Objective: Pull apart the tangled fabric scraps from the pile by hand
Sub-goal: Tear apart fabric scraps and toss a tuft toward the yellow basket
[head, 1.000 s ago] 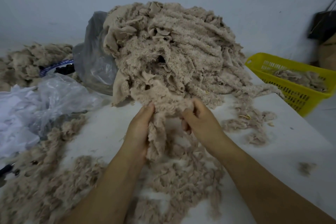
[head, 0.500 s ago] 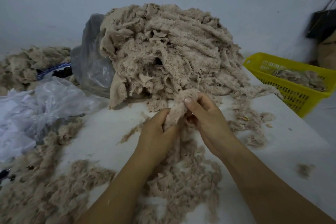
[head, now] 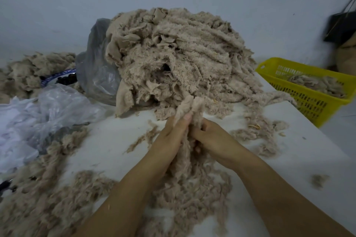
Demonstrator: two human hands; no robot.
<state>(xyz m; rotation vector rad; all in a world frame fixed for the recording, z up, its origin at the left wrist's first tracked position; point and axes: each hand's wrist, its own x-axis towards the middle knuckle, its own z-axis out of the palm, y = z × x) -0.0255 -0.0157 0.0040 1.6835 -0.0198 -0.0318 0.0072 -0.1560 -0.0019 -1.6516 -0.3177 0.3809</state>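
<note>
Both hands are closed on one fluffy strip of scrap. The left hand wraps it with the thumb pressed on top, and the right hand pinches it just alongside, knuckles nearly touching. The strip stands roughly upright, its two tufted ends rising just in front of the pile and its tail dropping away from the pile between the wrists into loose fluff. Neither hand is clearly nearer, so splitting it likely means drawing sideways. A grey plastic bag leans on the pile's left, and a yellow basket sits well to its right, clear of the hands.
</note>
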